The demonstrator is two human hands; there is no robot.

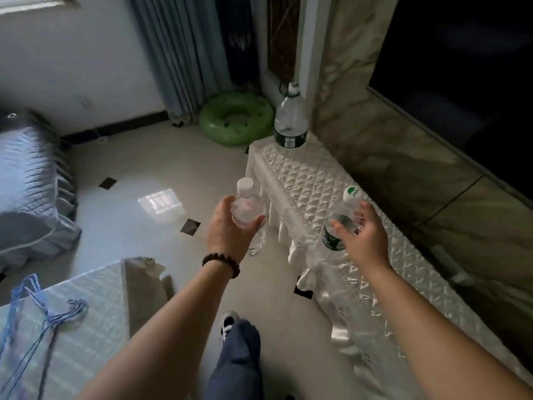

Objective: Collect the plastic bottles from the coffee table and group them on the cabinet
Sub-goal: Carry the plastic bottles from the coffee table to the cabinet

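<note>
Clear plastic makes up the small bottle (248, 210) in the left hand (230, 226). It has a white cap and the fingers wrap round its middle. The hand holds it up over the floor (150, 180), just beside the long cabinet (311, 192). A bead bracelet (221, 262) sits on that wrist.

The right hand (364, 235) holds a second bottle (339, 223), with a white and green cap and a dark label. Its fingers curl round the bottle's far side. This bottle is over the cabinet top; whether its bottom touches the top I cannot tell.

A shiny white quilted cloth (375, 298) covers the cabinet. At the far end stands a big water jug (290, 119) with a dark label.

On the floor behind the jug lies a green swim ring (236, 118), near a grey curtain (176, 53). At the bottom left is the coffee table (86, 327) with blue strings (43, 313) on it. A leg in blue trousers and a shoe (229, 323) show between the arms.
</note>
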